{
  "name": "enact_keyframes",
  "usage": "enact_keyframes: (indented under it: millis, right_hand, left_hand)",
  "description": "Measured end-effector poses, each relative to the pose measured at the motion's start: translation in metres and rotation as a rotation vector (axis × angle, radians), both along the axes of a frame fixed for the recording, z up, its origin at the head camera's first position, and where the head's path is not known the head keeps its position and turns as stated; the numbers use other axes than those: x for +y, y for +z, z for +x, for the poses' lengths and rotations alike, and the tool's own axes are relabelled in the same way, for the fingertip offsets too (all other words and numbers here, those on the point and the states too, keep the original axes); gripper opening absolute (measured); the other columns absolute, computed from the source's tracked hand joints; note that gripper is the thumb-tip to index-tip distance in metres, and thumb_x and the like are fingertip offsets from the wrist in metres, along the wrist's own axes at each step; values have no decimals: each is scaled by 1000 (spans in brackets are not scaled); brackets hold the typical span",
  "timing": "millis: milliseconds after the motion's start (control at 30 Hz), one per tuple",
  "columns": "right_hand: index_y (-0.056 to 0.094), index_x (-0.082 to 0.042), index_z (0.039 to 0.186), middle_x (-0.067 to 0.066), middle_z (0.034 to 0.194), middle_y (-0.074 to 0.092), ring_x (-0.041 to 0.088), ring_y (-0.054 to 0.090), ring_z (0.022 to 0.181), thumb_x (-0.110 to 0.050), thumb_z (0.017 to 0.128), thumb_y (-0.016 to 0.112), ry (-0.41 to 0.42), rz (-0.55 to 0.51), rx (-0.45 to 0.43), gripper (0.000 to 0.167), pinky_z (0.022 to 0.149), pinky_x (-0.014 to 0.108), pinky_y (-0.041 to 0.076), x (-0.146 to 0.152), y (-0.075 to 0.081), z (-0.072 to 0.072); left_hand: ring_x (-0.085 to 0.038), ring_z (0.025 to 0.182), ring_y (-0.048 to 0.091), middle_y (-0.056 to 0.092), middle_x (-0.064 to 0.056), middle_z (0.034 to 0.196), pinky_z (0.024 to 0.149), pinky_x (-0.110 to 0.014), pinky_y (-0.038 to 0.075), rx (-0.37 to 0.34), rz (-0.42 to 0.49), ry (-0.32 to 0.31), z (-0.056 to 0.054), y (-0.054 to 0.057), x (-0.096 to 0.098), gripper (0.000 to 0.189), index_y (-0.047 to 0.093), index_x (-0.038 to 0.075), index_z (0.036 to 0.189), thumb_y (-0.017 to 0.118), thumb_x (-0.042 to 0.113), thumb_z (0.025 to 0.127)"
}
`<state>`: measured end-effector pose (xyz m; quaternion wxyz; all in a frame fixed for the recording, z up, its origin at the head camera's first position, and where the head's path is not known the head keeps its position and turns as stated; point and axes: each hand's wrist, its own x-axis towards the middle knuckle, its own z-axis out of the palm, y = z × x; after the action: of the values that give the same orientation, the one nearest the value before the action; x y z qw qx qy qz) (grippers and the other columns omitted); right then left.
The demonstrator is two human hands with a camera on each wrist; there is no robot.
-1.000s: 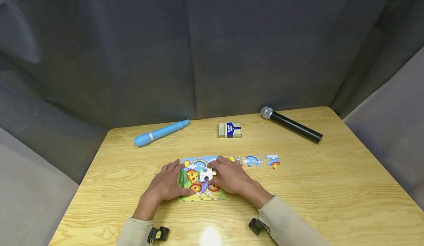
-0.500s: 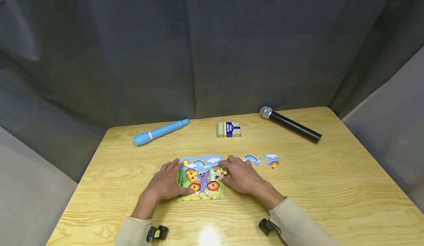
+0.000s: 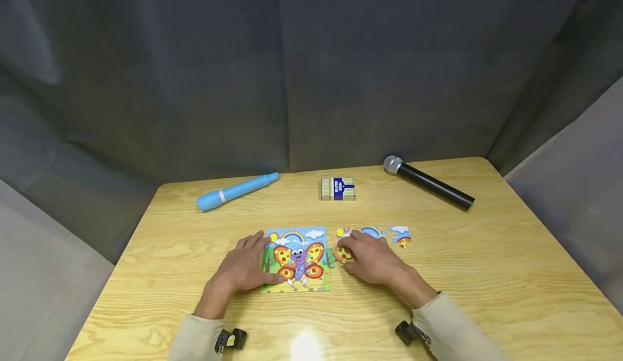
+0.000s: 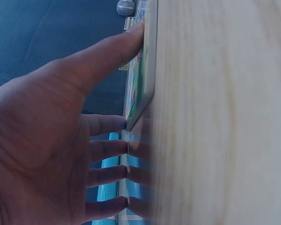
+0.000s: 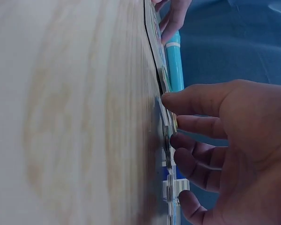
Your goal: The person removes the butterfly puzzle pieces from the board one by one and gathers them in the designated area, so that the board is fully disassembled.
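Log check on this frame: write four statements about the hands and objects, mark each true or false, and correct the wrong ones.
1. The left hand has its thumb on the butterfly board. True.
2. The striped box lies between the blue tube and the microphone. True.
3. The right hand touches the microphone. False: it holds a puzzle piece by the board's right edge.
4. The blue tube stands upright. False: it lies on its side.

Dark grey curtain point(image 3: 219, 80) across upper frame. Wood-grained table point(image 3: 486, 285) below; glare point(image 3: 306, 346) bottom centre. Paler surface point(image 3: 44, 274) lower left.
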<state>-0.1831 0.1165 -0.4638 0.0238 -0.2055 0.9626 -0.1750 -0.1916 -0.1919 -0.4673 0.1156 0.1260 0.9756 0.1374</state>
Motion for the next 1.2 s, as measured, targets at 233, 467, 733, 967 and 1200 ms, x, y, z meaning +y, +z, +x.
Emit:
enact_keyframes:
  millis: [233, 467, 733, 967, 1200]
  right_hand:
    - [67, -22, 118, -6, 99, 60, 11, 54, 85, -24, 80, 74, -17, 28, -18, 39, 68, 37, 37, 11, 2, 2]
    - [68, -22, 115, -6, 102, 63, 14, 58, 91, -23, 78, 74, -23, 55, -33, 38, 69, 41, 39, 22, 4, 3]
    - [68, -22, 114, -5, 106, 63, 16, 60, 96, -24, 77, 75, -24, 58, -50, 39, 75, 49, 44, 26, 2, 2]
    - [66, -24, 120, -6, 102, 61, 11, 55, 86, -29, 79, 76, -33, 69, -59, 42, 72, 45, 41, 24, 3, 3]
    - [67, -24, 121, -7, 98, 59, 9, 50, 79, -29, 81, 75, -23, 27, -26, 40, 67, 35, 33, 13, 8, 5]
  left_hand:
    - [-34, 146, 26, 27, -8, 160, 108, -62, 33, -5, 11, 4, -1, 1, 0, 104, 37, 15, 150, 73, 69, 68]
    - [-35, 145, 26, 27, -9, 160, 108, -61, 34, 5, -3, 1, -1, 3, -1, 105, 36, 14, 150, 73, 68, 69]
    - [-35, 145, 27, 27, -9, 160, 108, -61, 34, 5, 8, -1, 0, 3, -1, 105, 37, 15, 150, 74, 68, 68]
    - [-35, 145, 26, 26, -9, 160, 109, -60, 34, 9, 0, -4, 0, 2, 0, 104, 36, 14, 150, 73, 68, 69]
    - [-35, 145, 27, 27, -9, 160, 109, -61, 33, 5, 15, 1, 0, 1, 1, 103, 38, 14, 149, 74, 67, 69]
